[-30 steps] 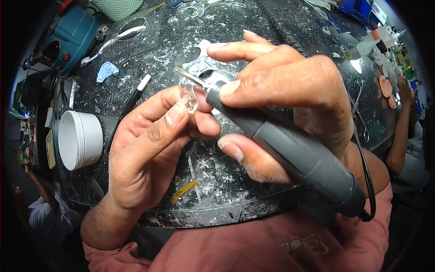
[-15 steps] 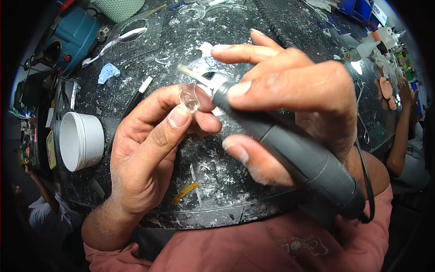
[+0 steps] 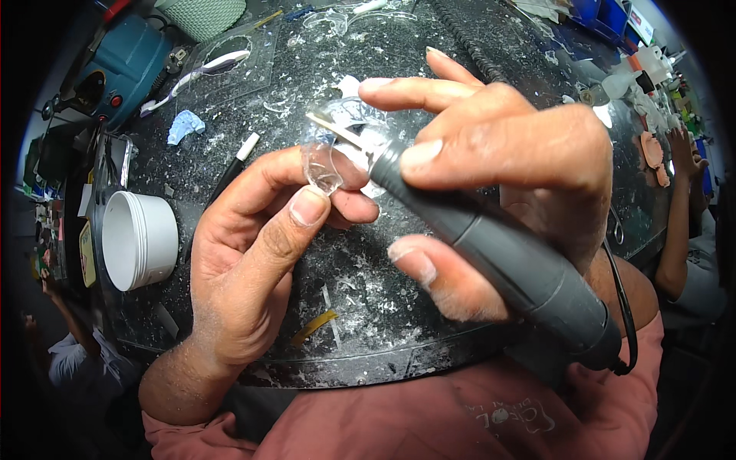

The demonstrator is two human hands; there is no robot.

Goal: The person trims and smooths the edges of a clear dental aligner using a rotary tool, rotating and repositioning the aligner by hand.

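My left hand point(image 3: 264, 245) pinches a clear, curved, moulded plastic piece point(image 3: 320, 165) between thumb and fingers. My right hand point(image 3: 529, 146) grips a black rotary handpiece point(image 3: 506, 261), index finger along its collar, thumb below. The handpiece's thin bit point(image 3: 330, 125) points up-left across the clear piece, close to it; whether they touch I cannot tell. A cord hangs from the tool's rear. Part of a white object point(image 3: 349, 87) shows behind the clear piece, partly hidden by my right fingers.
On the dusty black bench point(image 3: 391, 360): white tub point(image 3: 138, 241), pen point(image 3: 236, 159), blue lump point(image 3: 185, 126), toothbrush point(image 3: 192, 77), teal machine point(image 3: 130, 61), yellow strip point(image 3: 314, 326), scissors point(image 3: 617, 228), pink pieces point(image 3: 653, 153). Other people's arms show at right point(image 3: 681, 222) and left point(image 3: 73, 314).
Both my hands, with the handpiece and the clear piece, have shifted slightly to the right; my right hand has moved a little more. Their grips look the same.
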